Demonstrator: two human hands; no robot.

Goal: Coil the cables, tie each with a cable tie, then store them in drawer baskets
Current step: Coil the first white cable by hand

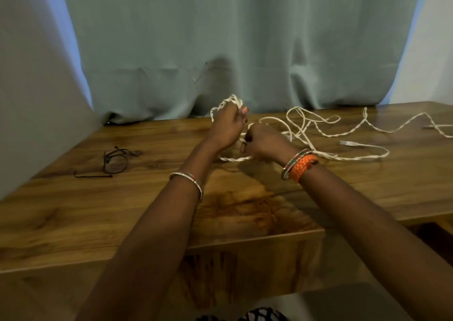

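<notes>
A long white twisted cable sprawls in loose loops over the wooden table, running off to the right; a plug end lies at mid right. My left hand is raised above the table, shut on several gathered loops of this cable, which stick out above the fist. My right hand sits just right of it, fingers closed on the cable strand below the loops. A twisted stretch hangs under both hands to the tabletop.
A thin black cable lies coiled on the left of the table. A grey-green curtain hangs behind the far edge. A black mesh basket peeks in at the bottom, below the table's front edge.
</notes>
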